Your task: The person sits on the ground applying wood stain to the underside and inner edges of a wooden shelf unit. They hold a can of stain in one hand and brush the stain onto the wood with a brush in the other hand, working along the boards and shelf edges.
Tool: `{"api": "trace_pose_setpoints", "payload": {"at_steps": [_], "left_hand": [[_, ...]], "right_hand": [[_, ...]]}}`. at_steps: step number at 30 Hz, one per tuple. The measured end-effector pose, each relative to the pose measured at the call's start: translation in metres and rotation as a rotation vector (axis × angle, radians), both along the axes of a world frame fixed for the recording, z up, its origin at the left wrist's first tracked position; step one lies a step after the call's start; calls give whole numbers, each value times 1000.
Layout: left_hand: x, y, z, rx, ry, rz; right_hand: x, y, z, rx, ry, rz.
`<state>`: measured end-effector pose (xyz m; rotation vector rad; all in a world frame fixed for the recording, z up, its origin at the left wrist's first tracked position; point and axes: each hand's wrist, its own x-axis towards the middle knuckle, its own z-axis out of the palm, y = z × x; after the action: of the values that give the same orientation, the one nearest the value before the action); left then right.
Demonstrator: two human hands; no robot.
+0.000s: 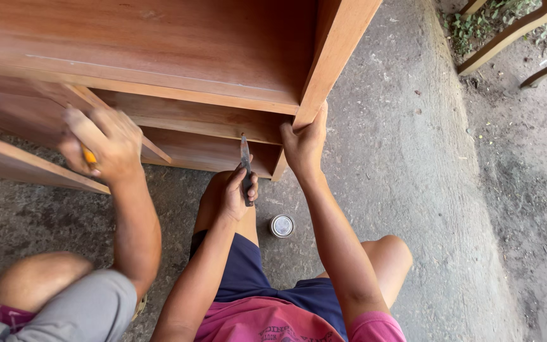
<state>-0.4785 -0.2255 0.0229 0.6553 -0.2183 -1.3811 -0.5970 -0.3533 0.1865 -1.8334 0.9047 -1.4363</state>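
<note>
Squatting: left hand [234, 193] grips flat metal knife [245, 166]; right hand [303, 144] clasps smooth reddish wooden cabinet [178, 57] upright.

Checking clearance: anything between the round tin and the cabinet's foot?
Head view: only bare concrete between tin and cabinet foot; left hand, holding knife, sits beside.

Person wearing a pink short-sleeved shirt [267, 323] with a dark printed design, navy shorts [248, 278], bare arms and knees.

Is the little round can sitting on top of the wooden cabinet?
No, the can stands on the concrete floor below the cabinet, between the person's knees, near the left hand holding a knife.
</note>
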Motion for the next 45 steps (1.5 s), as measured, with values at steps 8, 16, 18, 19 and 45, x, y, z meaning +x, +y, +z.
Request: {"api": "trace_pose_setpoints", "payload": {"at_steps": [8,16,18,19,45], "left_hand": [[1,1,-4,-4,-7,13],[1,3,-9,-9,2,1],[-1,4,-10,-7,-14,2],[-2,4,-8,-9,-27,7],[4,-239,-13,-93,-1338,536]], "right_hand": [[-3,-1,-4,17,-25,11],[-5,-3,-14,65,-28,29],[-5,-3,-15,33,-11,22],[-5,-4,-15,15,-4,20],[-66,-26,-59,-36,139,-102]]}}
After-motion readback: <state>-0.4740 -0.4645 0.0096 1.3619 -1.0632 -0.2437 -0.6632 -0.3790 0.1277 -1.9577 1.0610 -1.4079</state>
